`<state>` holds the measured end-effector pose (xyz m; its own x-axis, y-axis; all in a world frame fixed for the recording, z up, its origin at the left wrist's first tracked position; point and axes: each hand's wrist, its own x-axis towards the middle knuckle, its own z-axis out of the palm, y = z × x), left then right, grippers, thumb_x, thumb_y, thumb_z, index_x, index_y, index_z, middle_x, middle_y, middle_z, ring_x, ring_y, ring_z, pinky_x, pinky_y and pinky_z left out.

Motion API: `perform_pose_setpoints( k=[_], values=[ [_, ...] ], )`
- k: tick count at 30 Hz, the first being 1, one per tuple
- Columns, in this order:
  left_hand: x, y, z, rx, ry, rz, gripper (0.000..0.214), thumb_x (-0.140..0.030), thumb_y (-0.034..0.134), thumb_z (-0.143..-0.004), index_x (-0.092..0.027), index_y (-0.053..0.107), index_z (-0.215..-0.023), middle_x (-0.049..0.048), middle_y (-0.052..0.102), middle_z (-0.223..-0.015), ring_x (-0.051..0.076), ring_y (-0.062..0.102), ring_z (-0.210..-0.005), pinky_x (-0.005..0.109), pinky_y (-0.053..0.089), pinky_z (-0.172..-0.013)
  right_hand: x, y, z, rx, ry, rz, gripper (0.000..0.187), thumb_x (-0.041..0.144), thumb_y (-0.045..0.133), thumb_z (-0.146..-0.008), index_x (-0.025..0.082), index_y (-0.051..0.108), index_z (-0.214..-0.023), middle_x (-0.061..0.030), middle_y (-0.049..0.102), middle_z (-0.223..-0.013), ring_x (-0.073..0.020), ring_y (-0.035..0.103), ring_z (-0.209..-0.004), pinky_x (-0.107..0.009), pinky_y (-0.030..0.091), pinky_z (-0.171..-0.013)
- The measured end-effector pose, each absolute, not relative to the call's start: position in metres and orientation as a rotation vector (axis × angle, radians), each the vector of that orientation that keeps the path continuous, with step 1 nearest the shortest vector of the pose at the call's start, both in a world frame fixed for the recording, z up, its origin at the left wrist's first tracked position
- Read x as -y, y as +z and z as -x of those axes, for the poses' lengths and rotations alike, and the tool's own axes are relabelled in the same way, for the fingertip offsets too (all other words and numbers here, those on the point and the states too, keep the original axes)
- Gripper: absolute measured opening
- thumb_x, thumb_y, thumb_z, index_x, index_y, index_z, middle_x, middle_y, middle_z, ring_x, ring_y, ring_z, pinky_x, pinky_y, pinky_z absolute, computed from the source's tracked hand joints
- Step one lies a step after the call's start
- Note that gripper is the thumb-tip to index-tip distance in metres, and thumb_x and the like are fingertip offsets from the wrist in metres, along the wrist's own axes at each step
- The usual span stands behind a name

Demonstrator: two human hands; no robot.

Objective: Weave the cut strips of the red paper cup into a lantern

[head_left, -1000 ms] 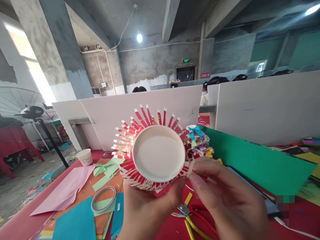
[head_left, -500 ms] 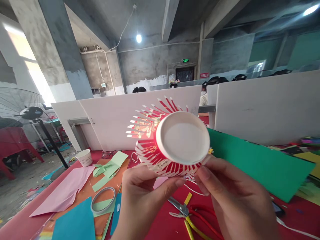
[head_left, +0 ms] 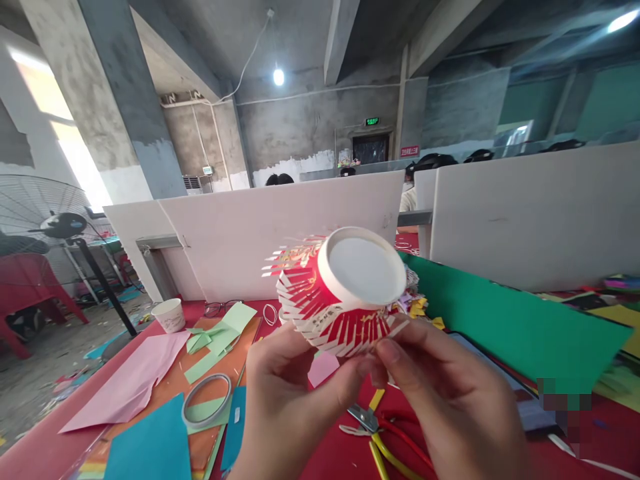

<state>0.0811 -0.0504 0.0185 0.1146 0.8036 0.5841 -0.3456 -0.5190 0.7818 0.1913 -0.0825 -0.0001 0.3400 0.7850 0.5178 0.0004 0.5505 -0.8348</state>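
Note:
Both my hands hold up a red paper cup (head_left: pixel 367 267) above the table, its pale round base facing me. The cup's wall is cut into many thin strips that fan outward and bend over one another along the lower side. My left hand (head_left: pixel 305 400) grips the strips from below left, thumb in front. With thumb and forefinger, my right hand (head_left: pixel 445 387) pinches strips at the lower right edge. Below the cup lie pliers (head_left: pixel 367 419) with red and yellow handles, partly covered by my right hand.
On the red table are a white paper cup (head_left: pixel 169 315), a tape roll (head_left: pixel 206 400), pink paper (head_left: pixel 130 373), blue paper (head_left: pixel 150 440), green paper strips (head_left: pixel 225 333) and glasses (head_left: pixel 220 308). A large green sheet (head_left: pixel 520 320) leans at right. White partition boards (head_left: pixel 290 240) stand behind; a fan (head_left: pixel 63 225) is at left.
The cup has tilted, so more of its strip-cut side shows and its base looks narrower. My right hand has shifted slightly left, still at the lower edge. A dark flat object now shows at right.

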Motion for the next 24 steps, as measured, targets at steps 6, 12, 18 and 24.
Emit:
perform_pose_setpoints(
  k=[6,12,18,24],
  values=[
    [0.050,0.017,-0.081,-0.484,1.535,-1.460,0.012,-0.012,0.070,-0.074,-0.022,0.075,-0.070,-0.0009,0.070,-0.064,0.013,0.061,-0.062,0.021,0.052,-0.061,0.083,0.005,-0.192,1.167,0.544,0.793,0.010,0.026,0.067,-0.081,0.031,0.070,-0.074,0.0056,0.067,-0.069,-0.0096,0.066,-0.064,-0.012,0.055,-0.060],
    [0.051,0.014,-0.078,-0.492,1.525,-1.525,0.010,-0.014,0.067,-0.078,-0.023,0.072,-0.079,-0.0013,0.067,-0.071,0.012,0.059,-0.066,0.019,0.051,-0.062,0.088,0.006,-0.201,1.316,0.399,0.908,0.011,0.023,0.066,-0.082,0.031,0.069,-0.075,0.0071,0.067,-0.068,-0.0089,0.066,-0.061,-0.010,0.056,-0.057],
    [0.045,0.012,-0.075,-0.481,1.541,-1.576,0.020,-0.006,0.078,-0.065,-0.023,0.078,-0.075,0.0002,0.076,-0.079,0.018,0.067,-0.076,0.025,0.054,-0.074,0.088,0.009,-0.200,1.208,0.410,0.897,0.017,0.018,0.070,-0.076,0.036,0.072,-0.075,0.0102,0.073,-0.069,-0.0076,0.070,-0.059,-0.006,0.055,-0.056],
    [0.045,0.017,-0.075,-0.439,1.467,-1.479,0.024,-0.005,0.079,-0.064,-0.027,0.080,-0.074,-0.0028,0.078,-0.074,0.016,0.069,-0.075,0.023,0.056,-0.072,0.089,0.012,-0.203,1.261,0.392,0.874,0.025,0.014,0.069,-0.075,0.039,0.074,-0.077,0.0137,0.075,-0.069,-0.0066,0.071,-0.055,-0.004,0.055,-0.053]
  ],
)
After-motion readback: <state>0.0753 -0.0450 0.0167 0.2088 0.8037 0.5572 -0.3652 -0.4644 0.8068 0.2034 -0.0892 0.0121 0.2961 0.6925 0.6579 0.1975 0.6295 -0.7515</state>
